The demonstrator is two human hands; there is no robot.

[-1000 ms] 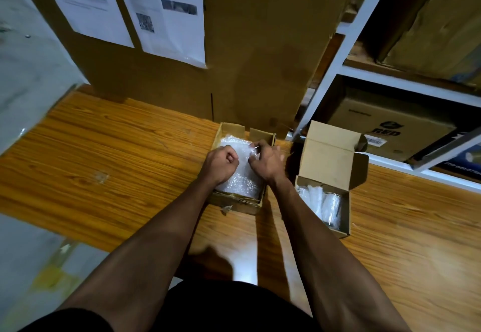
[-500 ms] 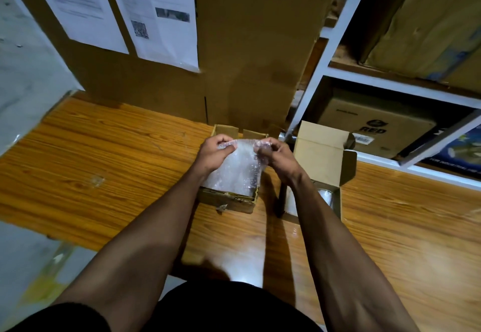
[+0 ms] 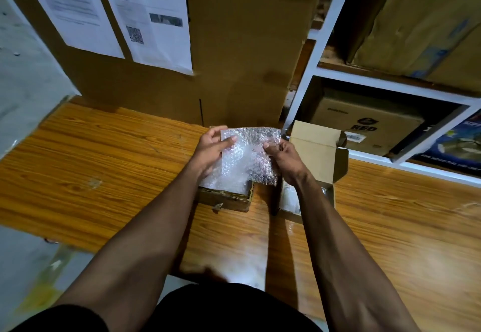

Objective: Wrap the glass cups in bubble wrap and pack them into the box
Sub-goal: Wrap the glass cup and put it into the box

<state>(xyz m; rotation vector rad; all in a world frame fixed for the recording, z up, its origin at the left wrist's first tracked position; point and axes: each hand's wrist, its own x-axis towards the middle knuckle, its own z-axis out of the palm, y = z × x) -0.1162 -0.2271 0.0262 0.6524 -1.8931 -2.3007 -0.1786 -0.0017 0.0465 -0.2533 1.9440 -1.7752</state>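
Both hands hold one sheet of bubble wrap in the air above the counter. The left hand pinches the sheet's upper left edge, thumb on the near face and fingers curled behind; the right hand has its grip closed on the right edge, fingertips pressed into the plastic. The sheet is clear and silvery, covered in small bubbles that catch the light, roughly rectangular, with its top edge level and its lower edge hanging unevenly, a dark corner drooping at the lower right. It hangs over an open brown cardboard box whose near wall is frayed and torn; more crumpled bubble wrap shows inside this box beneath the sheet. Just to the right stands a second, paler carton with its lid flap upright; pale, translucent contents show inside it, mostly hidden by the right forearm, and whether they are glass cups cannot be told. Behind the boxes rises a large cardboard panel with two printed paper sheets taped to it. To the right is a white shelf frame holding more cartons, one marked RED.
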